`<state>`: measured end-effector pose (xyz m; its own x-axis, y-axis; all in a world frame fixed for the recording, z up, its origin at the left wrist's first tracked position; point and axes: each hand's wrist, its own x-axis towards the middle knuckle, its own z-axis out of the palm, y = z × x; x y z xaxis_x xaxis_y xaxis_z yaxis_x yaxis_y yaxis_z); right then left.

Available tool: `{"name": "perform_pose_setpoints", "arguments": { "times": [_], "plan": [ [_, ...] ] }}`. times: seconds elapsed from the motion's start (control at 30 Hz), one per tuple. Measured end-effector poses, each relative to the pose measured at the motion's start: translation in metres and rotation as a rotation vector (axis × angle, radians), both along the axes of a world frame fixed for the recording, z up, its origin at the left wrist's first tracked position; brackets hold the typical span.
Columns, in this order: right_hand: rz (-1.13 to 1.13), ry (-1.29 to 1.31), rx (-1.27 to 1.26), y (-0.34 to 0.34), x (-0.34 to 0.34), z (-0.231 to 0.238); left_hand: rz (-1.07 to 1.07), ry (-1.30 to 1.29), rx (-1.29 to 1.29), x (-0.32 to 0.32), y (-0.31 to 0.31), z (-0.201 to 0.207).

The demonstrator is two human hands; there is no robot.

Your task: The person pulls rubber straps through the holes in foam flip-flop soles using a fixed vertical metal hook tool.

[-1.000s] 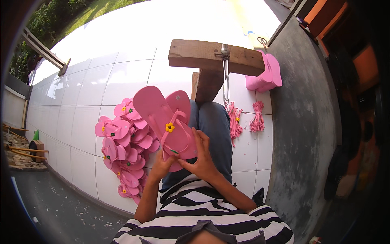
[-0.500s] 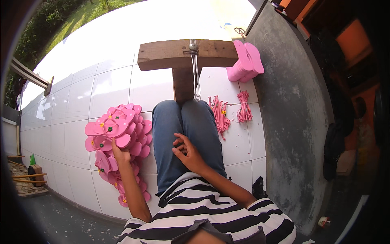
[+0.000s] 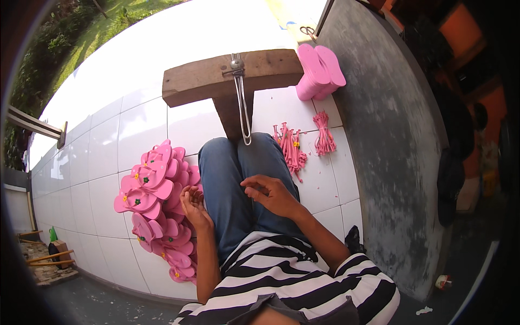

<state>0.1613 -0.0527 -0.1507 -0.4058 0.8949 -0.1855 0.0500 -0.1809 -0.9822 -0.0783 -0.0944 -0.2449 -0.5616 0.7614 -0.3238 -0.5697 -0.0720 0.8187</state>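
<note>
My left hand is off the pile, palm up beside my left thigh, its fingers loosely curled and slightly apart with nothing in them. Over my lap, my right hand is bent at the knuckles, thumb and fingers apart, also holding nothing. Close by my left hand lies a heap of pink flip-flops with small yellow and green flowers on their straps. Ahead of my knees stands a T-shaped wooden block. A long metal wire loop hangs from a nail or bolt on it.
Loose pink straps and a tied bundle of pink straps lie on the tiles right of my knees. Two stacks of pink soles stand behind them, with scissors farther back. A low grey wall borders the right side.
My left hand has left the flip-flop pile and moved right, toward my lap. My right hand has shifted slightly right and its fingers have spread. The view has tilted a little.
</note>
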Motion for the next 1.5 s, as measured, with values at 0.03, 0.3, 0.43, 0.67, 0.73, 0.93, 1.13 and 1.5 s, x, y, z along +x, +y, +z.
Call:
{"name": "perform_pose_setpoints", "arguments": {
  "times": [0.03,0.3,0.43,0.67,0.73,0.93,1.13,1.5],
  "plan": [
    [0.001,-0.099,0.051,0.015,0.012,0.008,-0.033,0.133,0.038,0.005,0.006,0.015],
    [-0.685,-0.927,0.578,0.237,0.156,-0.094,-0.345,1.521,0.094,0.061,0.049,0.068],
    [-0.693,-1.277,0.594,0.309,0.206,-0.12,-0.332,1.48,0.082,0.059,0.049,0.064],
    [-0.507,-1.446,0.259,0.346,0.208,-0.131,-0.318,1.459,0.069,0.057,0.053,0.06],
    [-0.585,-1.402,0.243,0.349,0.205,-0.13,-0.336,1.439,0.072,0.055,0.052,0.061],
    [-0.593,-1.427,0.278,0.35,0.203,-0.131,-0.353,1.402,0.066,0.056,0.053,0.064],
    [-0.855,-1.133,0.283,0.332,0.199,-0.119,-0.326,1.395,0.107,0.056,0.052,0.063],
    [-0.476,1.152,-0.299,0.042,0.089,-0.029,-0.6,0.556,0.101,0.066,0.046,0.089]
  ]
}}
